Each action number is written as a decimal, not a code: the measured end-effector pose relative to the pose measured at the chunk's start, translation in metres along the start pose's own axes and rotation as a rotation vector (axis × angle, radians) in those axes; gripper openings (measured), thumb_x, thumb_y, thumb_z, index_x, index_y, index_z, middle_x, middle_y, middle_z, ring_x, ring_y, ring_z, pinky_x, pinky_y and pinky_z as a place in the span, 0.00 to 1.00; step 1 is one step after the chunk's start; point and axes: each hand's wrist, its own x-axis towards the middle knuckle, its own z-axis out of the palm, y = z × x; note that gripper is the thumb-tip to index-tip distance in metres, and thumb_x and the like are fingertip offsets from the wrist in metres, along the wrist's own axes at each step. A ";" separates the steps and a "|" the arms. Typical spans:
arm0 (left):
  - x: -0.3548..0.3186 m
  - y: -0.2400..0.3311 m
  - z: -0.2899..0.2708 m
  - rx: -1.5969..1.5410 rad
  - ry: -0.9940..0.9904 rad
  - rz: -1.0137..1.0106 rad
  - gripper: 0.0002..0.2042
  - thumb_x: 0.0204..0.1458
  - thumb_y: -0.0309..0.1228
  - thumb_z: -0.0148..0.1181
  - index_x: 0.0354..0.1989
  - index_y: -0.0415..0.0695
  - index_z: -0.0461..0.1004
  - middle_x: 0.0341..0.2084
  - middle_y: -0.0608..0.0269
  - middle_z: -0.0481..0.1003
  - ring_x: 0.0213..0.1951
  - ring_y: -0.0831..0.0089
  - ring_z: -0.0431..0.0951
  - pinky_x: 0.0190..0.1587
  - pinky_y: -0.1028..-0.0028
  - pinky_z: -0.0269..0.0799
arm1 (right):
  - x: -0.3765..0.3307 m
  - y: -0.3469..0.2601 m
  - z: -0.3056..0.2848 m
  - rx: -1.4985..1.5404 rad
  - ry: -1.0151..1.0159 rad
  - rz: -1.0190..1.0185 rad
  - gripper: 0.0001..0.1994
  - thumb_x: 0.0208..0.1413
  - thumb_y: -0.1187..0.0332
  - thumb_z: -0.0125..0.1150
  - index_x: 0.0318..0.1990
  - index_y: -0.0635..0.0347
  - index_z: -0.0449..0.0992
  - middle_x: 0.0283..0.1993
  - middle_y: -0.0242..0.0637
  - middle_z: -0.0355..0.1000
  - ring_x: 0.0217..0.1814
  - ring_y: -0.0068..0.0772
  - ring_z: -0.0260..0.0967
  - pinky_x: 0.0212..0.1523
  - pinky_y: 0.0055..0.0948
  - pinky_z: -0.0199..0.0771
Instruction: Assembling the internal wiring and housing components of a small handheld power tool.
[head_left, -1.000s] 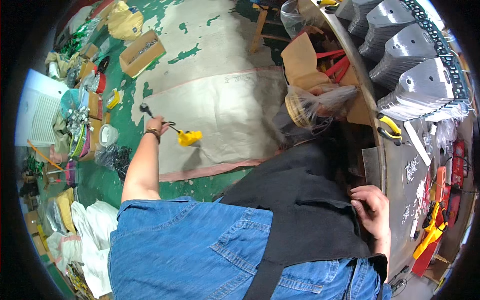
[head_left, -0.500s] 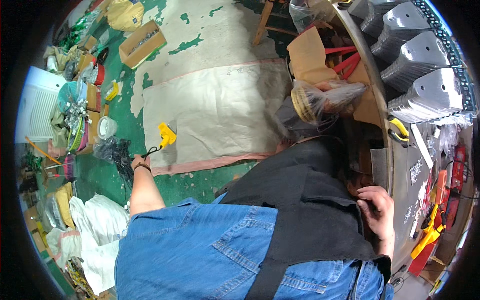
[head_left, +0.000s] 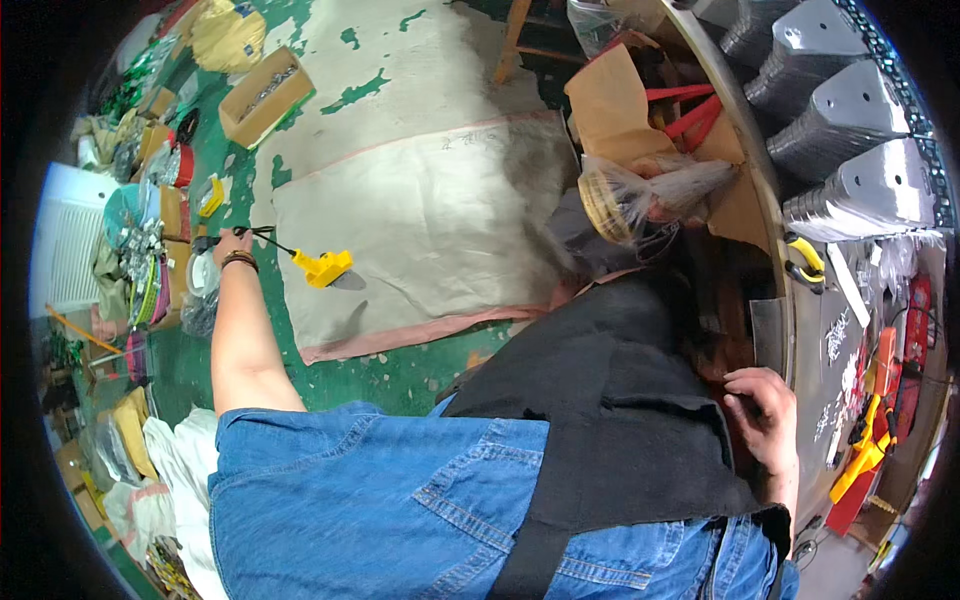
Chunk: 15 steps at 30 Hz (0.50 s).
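Observation:
My left hand (head_left: pixel 233 246) is stretched out to the left, its fingers closed round a black cord (head_left: pixel 265 238). From the cord hangs a yellow plastic piece (head_left: pixel 322 267), above the edge of a pale woven sheet (head_left: pixel 400 220) on the floor. A black end of what I hold sticks out on the other side of the hand. Beside the hand stands a white round tub (head_left: pixel 205 274), partly covered by my wrist. Near the bench edge, my right hand (head_left: pixel 762 415) is loosely bent by my black apron (head_left: pixel 620 400), with nothing visible in it.
At right, the bench (head_left: pixel 835 300) carries stacked grey metal plates (head_left: pixel 870 190) and yellow-handled pliers (head_left: pixel 805 262). A cardboard box (head_left: pixel 265 98) of small metal parts sits on the floor. An open carton (head_left: pixel 610 95) is under the bench. White sacks (head_left: pixel 190 460) lie at left.
My left hand has moved up and a little left, carrying the cord; the yellow piece has dropped to a lower tilt beside the sheet's edge. My right hand stays nearly in place.

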 end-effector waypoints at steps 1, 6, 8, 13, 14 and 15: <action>0.006 -0.016 0.005 -0.018 -0.001 0.007 0.29 0.53 0.54 0.61 0.51 0.41 0.69 0.44 0.50 0.80 0.47 0.52 0.81 0.50 0.58 0.75 | 0.001 0.000 0.003 0.004 -0.008 0.000 0.11 0.45 0.79 0.69 0.36 0.60 0.76 0.40 0.41 0.78 0.43 0.44 0.76 0.44 0.36 0.76; 0.023 -0.021 0.002 -0.223 0.034 -0.046 0.30 0.53 0.55 0.60 0.49 0.38 0.69 0.44 0.43 0.79 0.49 0.49 0.79 0.52 0.58 0.73 | -0.001 0.004 0.000 0.019 -0.013 0.036 0.10 0.45 0.78 0.69 0.36 0.60 0.76 0.40 0.41 0.78 0.43 0.44 0.76 0.45 0.37 0.76; 0.009 -0.030 0.019 -0.213 0.057 -0.081 0.29 0.53 0.56 0.59 0.48 0.38 0.70 0.44 0.41 0.78 0.49 0.46 0.78 0.51 0.56 0.73 | -0.001 0.004 0.001 0.015 -0.018 0.032 0.10 0.45 0.78 0.69 0.36 0.60 0.76 0.40 0.41 0.78 0.43 0.44 0.76 0.45 0.36 0.76; -0.074 -0.082 0.092 -0.107 0.064 0.025 0.25 0.53 0.55 0.58 0.48 0.47 0.74 0.44 0.37 0.77 0.49 0.37 0.75 0.52 0.51 0.72 | 0.001 0.002 0.002 0.028 -0.004 0.012 0.10 0.46 0.78 0.69 0.36 0.60 0.76 0.41 0.41 0.77 0.43 0.45 0.76 0.45 0.36 0.76; -0.093 -0.095 0.109 0.262 -0.125 0.165 0.17 0.59 0.46 0.52 0.49 0.50 0.76 0.50 0.45 0.76 0.51 0.47 0.76 0.53 0.52 0.73 | 0.000 0.002 0.000 0.034 -0.005 -0.025 0.10 0.46 0.78 0.69 0.37 0.60 0.76 0.41 0.41 0.77 0.43 0.44 0.76 0.45 0.37 0.76; -0.110 -0.091 0.129 0.617 -0.326 0.325 0.14 0.64 0.36 0.45 0.49 0.53 0.78 0.55 0.53 0.74 0.54 0.56 0.78 0.53 0.52 0.73 | -0.003 0.000 -0.002 0.017 -0.004 -0.040 0.10 0.46 0.78 0.69 0.37 0.59 0.76 0.41 0.41 0.77 0.43 0.44 0.76 0.44 0.37 0.76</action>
